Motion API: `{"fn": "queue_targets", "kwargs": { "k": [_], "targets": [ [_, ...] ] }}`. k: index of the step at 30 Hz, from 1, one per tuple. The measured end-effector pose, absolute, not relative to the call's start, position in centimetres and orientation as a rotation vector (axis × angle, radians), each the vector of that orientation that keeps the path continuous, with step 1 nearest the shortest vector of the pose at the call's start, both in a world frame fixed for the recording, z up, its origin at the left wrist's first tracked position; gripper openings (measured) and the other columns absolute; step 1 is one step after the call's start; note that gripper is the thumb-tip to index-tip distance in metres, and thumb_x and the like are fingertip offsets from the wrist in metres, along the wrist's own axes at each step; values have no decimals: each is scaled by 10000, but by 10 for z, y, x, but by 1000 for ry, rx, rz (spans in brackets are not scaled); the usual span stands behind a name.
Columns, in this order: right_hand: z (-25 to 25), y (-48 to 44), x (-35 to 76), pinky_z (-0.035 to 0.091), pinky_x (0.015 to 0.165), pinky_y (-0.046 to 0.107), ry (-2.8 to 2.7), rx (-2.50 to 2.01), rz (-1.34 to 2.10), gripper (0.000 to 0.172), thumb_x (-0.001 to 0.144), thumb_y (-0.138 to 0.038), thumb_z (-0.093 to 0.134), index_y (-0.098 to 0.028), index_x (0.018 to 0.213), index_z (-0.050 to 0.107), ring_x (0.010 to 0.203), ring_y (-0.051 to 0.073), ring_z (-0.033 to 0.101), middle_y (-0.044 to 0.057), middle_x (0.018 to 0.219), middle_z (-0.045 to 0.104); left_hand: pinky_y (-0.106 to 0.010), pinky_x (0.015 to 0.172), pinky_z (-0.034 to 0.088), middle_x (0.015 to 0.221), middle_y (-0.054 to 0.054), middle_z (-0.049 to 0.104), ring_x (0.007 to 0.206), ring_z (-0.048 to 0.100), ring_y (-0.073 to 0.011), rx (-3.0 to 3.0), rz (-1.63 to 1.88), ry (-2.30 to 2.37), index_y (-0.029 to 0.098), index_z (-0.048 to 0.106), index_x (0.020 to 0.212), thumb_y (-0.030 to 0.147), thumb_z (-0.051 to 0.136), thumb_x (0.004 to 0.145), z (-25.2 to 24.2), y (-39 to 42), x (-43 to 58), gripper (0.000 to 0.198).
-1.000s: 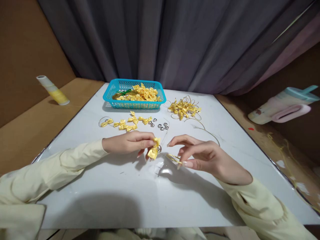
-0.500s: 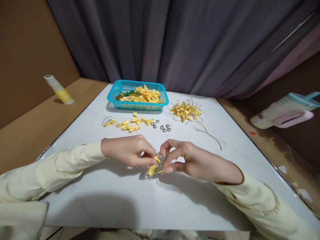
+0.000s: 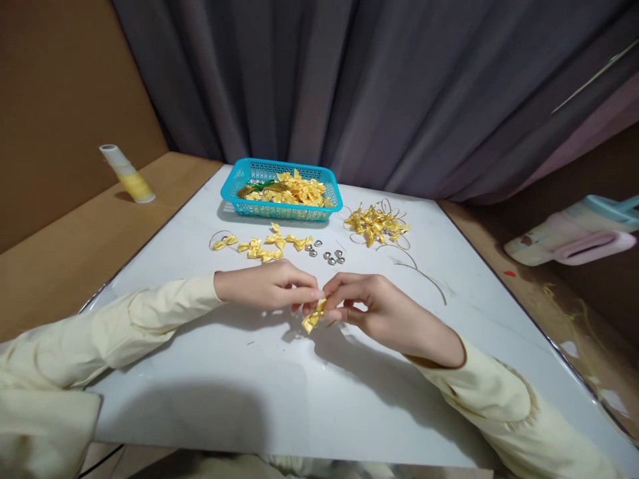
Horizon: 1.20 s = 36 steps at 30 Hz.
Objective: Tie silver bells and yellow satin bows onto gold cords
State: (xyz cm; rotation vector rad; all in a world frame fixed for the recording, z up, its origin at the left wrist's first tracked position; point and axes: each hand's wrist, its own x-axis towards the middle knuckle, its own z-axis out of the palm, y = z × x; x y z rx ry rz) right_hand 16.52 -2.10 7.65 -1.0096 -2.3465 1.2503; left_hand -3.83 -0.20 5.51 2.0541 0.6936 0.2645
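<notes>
A yellow satin ribbon bow (image 3: 312, 320) hangs between my two hands, just above the white table. My left hand (image 3: 279, 287) is closed, its thumb and fingers at the upper end of the bow. From the other side my right hand (image 3: 372, 306) pinches at the bow with thumb and forefinger; a thin gold cord (image 3: 331, 324) shows just under those fingertips. The fingers of both hands meet and hide the middle of the piece. Beyond them lie several loose yellow bows (image 3: 269, 246) and several small silver beads (image 3: 334, 257).
A blue plastic basket (image 3: 282, 211) of yellow bows stands at the back of the table. Right of it is a pile of bows on cords (image 3: 378, 224), with loose cord (image 3: 424, 275) nearby. A spool (image 3: 128, 176) stands at left, a tumbler (image 3: 574, 229) at right.
My hands have come together, fingertips now touching around the bow. The bow has turned and sits slightly higher. The whole view has shifted a little.
</notes>
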Motion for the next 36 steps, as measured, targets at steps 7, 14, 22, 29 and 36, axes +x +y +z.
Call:
{"fn": "queue_targets", "kwargs": {
  "k": [7, 14, 22, 29, 36],
  "targets": [
    [72, -3, 175, 438, 593, 215, -2135, -1052, 1342, 117, 739, -104, 571, -129, 677, 667, 641, 89, 532, 40, 792, 595, -236, 699, 451, 909, -43, 628, 752, 579, -126, 1802, 267, 710, 151, 594, 925, 335, 412, 898, 51, -2, -38, 260],
    [64, 7, 178, 454, 629, 242, -1975, -1039, 1500, 93, 696, -197, 634, -125, 638, 647, 681, 103, 536, 36, 786, 577, -201, 645, 426, 776, -36, 661, 687, 590, -108, 2119, 376, 760, 130, 618, 851, 289, 405, 913, 52, -9, -35, 273],
    [78, 29, 209, 427, 870, 319, -2072, -879, 1722, 102, 729, -230, 668, -132, 721, 695, 1055, 183, 528, 90, 1099, 578, -204, 628, 435, 773, -28, 653, 674, 576, -103, 2041, 481, 789, 135, 611, 816, 303, 429, 901, 56, 2, -42, 262],
    [48, 29, 186, 415, 926, 353, -2069, -402, 2218, 150, 750, -258, 679, -108, 747, 681, 1127, 208, 514, 129, 1205, 561, -196, 546, 412, 691, -12, 601, 605, 517, -92, 1894, 554, 862, 131, 581, 750, 321, 457, 873, 58, 6, -45, 258],
    [75, 33, 200, 491, 776, 316, -1978, -505, 2175, 118, 792, -196, 637, -82, 784, 663, 784, 163, 654, 102, 822, 692, -176, 538, 413, 637, -7, 614, 572, 527, -82, 1902, 220, 775, 126, 595, 693, 204, 484, 821, 54, 13, -47, 187]
  ]
}}
